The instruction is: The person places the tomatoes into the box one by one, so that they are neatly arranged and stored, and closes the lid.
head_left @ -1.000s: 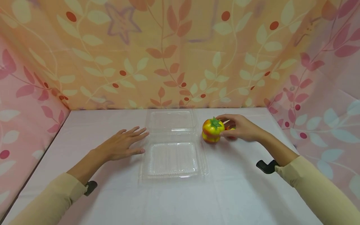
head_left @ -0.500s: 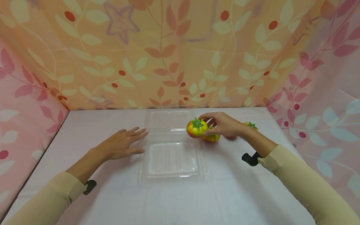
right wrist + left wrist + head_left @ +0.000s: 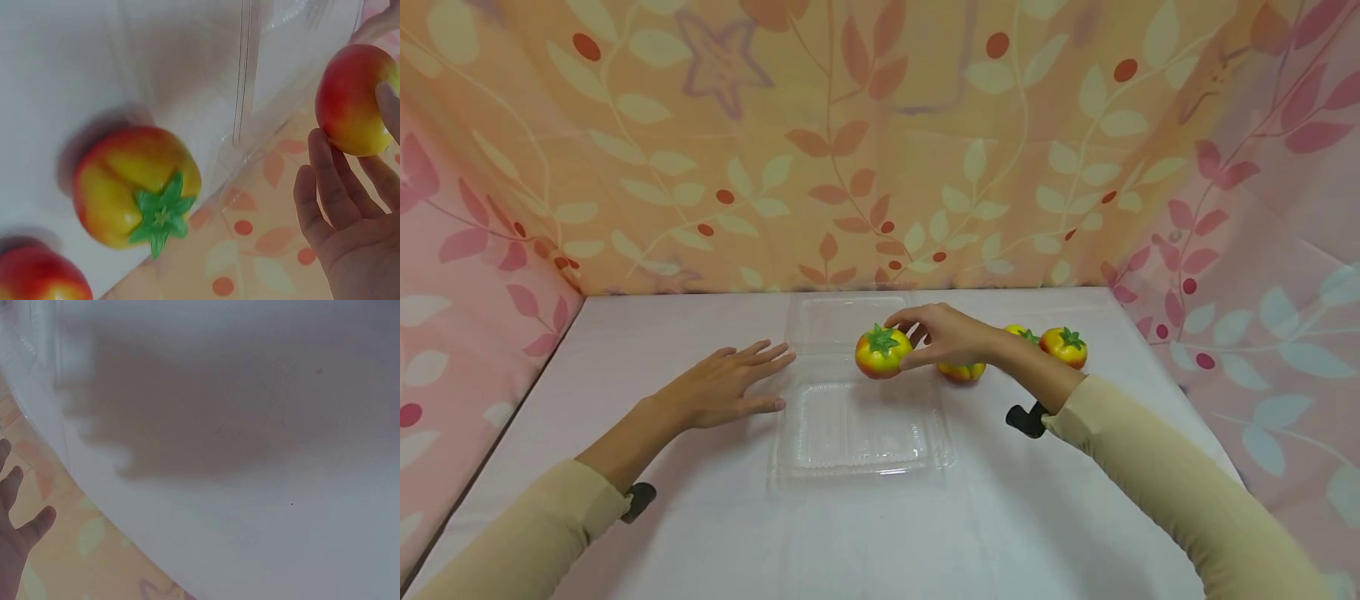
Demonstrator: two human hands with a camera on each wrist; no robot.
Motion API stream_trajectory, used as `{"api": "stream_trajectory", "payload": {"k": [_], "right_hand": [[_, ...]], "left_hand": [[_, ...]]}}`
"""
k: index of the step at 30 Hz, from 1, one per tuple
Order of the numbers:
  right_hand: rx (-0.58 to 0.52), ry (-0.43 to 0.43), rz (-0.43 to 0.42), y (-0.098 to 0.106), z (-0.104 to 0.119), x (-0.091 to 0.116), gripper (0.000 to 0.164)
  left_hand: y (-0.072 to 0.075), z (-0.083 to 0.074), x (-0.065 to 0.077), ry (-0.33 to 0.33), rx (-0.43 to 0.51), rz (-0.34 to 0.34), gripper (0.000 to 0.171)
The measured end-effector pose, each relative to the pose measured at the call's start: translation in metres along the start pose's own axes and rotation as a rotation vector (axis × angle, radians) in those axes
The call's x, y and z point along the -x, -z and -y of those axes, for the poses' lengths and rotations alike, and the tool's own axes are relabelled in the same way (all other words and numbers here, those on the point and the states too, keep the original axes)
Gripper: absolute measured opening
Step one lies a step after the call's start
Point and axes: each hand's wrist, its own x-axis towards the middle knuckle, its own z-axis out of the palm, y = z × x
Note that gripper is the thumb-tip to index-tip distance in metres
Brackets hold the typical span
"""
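My right hand (image 3: 942,335) pinches a yellow-red tomato (image 3: 882,352) with a green star-shaped calyx. It hangs above the hinge side of a clear plastic clamshell box (image 3: 942,450), which lies opened flat with its lid (image 3: 850,321) at the back. In the right wrist view, thumb and fingers hold the tomato (image 3: 353,103) from its sides. My left hand (image 3: 718,389) is spread with straight fingers over the box's left rim; whether it touches the rim I cannot tell. Only some fingers (image 3: 39,525) show in the left wrist view, above a broad shadow.
Three more tomatoes stand on the white-covered table (image 3: 880,542) right of the box: a near one (image 3: 962,372), partly behind the right hand, a middle one (image 3: 1021,332), partly behind the forearm, and a far-right one (image 3: 1063,347). Patterned cloth (image 3: 880,167) encloses the back and sides.
My right hand has lifted the tomato and carried it left, from the group to over the box. The tomatoes behind the arm have come into sight. The left hand has stayed in place.
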Motion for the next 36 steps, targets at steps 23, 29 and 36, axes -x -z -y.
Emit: {"api": "stream_trajectory", "payload": {"k": [23, 29, 36], "right_hand": [[0.073, 0.051, 0.133, -0.045, 0.017, -0.042, 0.051], [0.100, 0.058, 0.143, -0.052, 0.020, -0.049, 0.051], [0.111, 0.071, 0.154, -0.061, 0.024, -0.057, 0.050]], "left_hand": [[-0.005, 0.004, -0.002, -0.009, -0.013, -0.001, 0.079], [-0.005, 0.004, -0.002, -0.007, -0.002, -0.003, 0.079], [-0.006, 0.004, -0.002, 0.000, -0.006, 0.000, 0.079]]}}
